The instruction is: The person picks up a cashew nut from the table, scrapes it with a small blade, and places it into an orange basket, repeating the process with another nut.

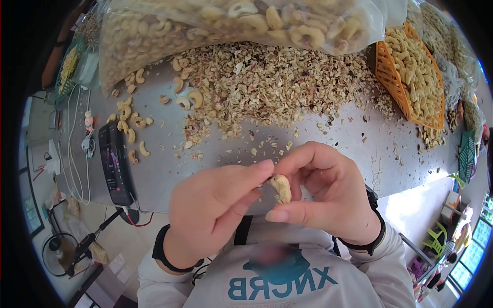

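The right hand (pixel 331 192), at centre right of the frame, holds a single cashew nut (pixel 281 189) between its thumb and fingers. The nut is located near the centre of the frame, in the gap between the two hands, with its curved length roughly upright. The left hand (pixel 213 203), at centre left, is narrow: thumb extended toward the nut, fingers curled beneath. A small dark item (pixel 267 180) is visible at the left fingertips, beside the nut; it is too small to identify, and whether the left hand grips it cannot be told.

Both hands are positioned over the near edge of a metal table (pixel 339 136). A broad heap of flaky fragments (pixel 272 87) covers the upper centre. Above it, a clear plastic bag (pixel 231 31) filled with cashews spans the top of the frame. An orange basket (pixel 386 69) at upper right contains pale cashews (pixel 413 72). Loose cashews (pixel 131 136) lie on the table at left, near a phone (pixel 114 159) with a lit screen. A white cable (pixel 73 128) runs along the left side. A dark band (pixel 163 251) encircles the left wrist.
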Demonstrator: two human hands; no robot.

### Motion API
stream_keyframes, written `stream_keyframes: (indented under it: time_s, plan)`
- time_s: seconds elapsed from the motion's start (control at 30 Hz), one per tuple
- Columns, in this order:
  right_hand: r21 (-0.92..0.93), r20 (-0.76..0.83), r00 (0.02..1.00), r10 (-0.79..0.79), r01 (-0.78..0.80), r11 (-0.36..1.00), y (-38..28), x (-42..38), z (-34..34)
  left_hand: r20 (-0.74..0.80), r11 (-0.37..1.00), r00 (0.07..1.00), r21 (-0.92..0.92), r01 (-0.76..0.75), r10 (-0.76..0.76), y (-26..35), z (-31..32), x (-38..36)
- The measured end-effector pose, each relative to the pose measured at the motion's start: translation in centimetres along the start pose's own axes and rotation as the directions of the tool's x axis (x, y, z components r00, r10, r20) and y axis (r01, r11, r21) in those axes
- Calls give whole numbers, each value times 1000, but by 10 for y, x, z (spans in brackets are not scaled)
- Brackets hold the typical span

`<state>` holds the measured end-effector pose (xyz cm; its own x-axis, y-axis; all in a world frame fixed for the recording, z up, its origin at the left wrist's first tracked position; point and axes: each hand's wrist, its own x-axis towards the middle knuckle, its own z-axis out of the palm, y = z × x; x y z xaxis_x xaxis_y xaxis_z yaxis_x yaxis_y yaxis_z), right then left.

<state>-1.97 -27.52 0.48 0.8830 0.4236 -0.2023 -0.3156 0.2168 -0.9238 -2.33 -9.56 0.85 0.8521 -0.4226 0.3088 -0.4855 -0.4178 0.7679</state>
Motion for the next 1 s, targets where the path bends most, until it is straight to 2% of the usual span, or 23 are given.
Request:
stream_keyframes:
  time_s: [0.13,0.23,0.33,0.43,0.47,0.57,0.73,0.87,1.0]
  plan:
    - [28,22,1000,17,-17,999,0,-1,-2,28,978,991,-161,130,-127,2,0,0]
    - [236,-63,996,66,-50,970,-1,0,4,73,952,973,-200,231,-220,6,-2,0]
    - [302,-86,995,53,-25,953,1,-1,1,134,895,951,-322,307,-278,7,-3,0]
    - [227,-43,995,87,-76,971,6,-2,-8,201,833,930,-416,366,-308,7,-5,-1]
    - [252,-37,996,77,-66,966,7,-1,-8,224,814,921,-433,386,-318,7,-6,-2]
    - [322,-9,997,80,-72,944,9,2,-4,155,834,936,-426,351,-315,7,-5,-2]
    - [475,96,987,125,-156,866,9,3,-7,197,832,923,-401,383,-330,7,-6,-2]
    - [454,87,984,156,-179,873,8,3,-6,244,800,906,-427,421,-346,6,-6,-3]
    - [457,112,978,178,-210,864,9,1,-6,197,823,939,-453,343,-283,3,-2,-4]
